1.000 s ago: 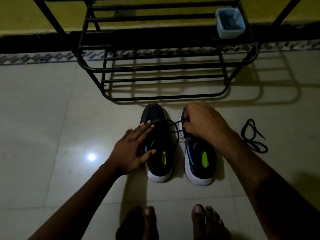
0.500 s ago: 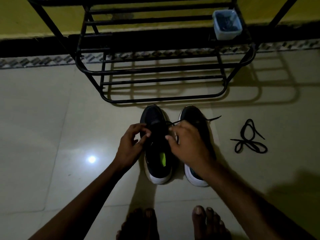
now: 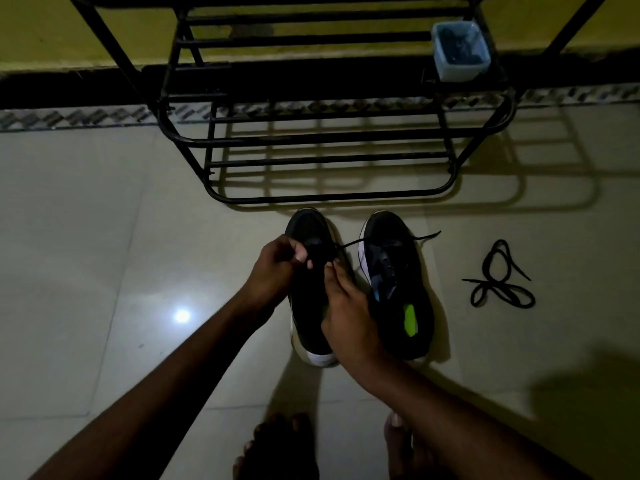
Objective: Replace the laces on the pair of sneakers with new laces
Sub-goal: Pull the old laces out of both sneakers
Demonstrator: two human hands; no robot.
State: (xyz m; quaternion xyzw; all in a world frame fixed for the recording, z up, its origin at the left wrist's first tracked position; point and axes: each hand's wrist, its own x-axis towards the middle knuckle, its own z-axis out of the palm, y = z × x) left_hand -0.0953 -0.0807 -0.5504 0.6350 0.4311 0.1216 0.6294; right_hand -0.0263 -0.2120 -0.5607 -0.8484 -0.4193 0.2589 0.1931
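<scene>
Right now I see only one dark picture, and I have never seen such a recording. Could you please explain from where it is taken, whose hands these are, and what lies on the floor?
There is no machine here. A person wears a camera on the head, so the picture looks forward and down at their own arms. On the tiled floor stand the left sneaker and the right sneaker, toes toward a black metal rack. A small blue container sits on the rack. The left hand and the right hand work over the left sneaker. Each seems to pinch a black lace, whose free end runs across the right sneaker. A loose lace lies on the floor to the right. The light is dim, so finer detail is hidden.
</scene>
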